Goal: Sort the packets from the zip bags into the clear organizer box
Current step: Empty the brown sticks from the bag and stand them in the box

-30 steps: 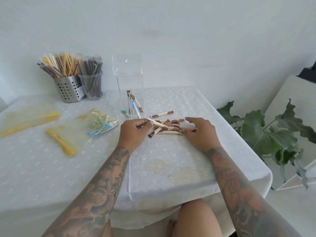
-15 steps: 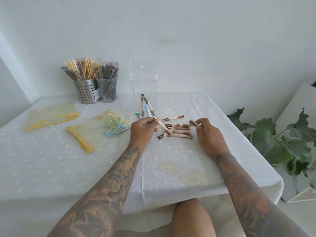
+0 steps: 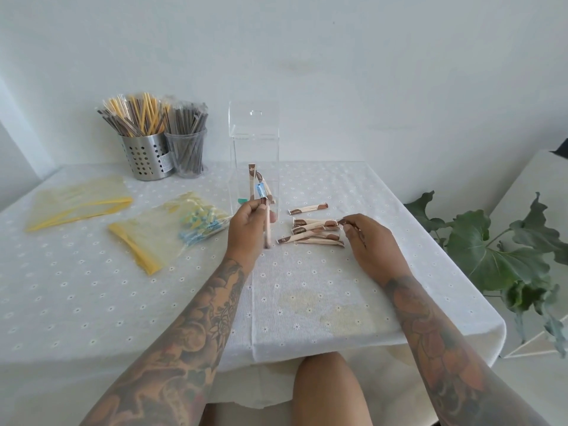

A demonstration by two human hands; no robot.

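Left hand (image 3: 249, 224) pinches one brown packet (image 3: 267, 230) upright, just before the organizer box (image 3: 254, 155). Right hand (image 3: 367, 241) pinches a packet end in the pile (image 3: 313, 232) — risk: loose pinch, packet drops outside the box.

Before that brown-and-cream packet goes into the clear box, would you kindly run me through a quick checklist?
1. Left hand grips a brown-and-cream stick packet: ok.
2. Clear acrylic organizer box stands upright just behind that hand: ok.
3. Box lid open: ok, it stands raised at the back.
4. Which compartment fits this packet: cannot tell; dividers barely show through the clear walls.
5. Right hand pinches the end of a packet in the loose pile of brown-and-cream packets: ok.
6. Yellow zip bag with blue and yellow packets emptied: not ok.
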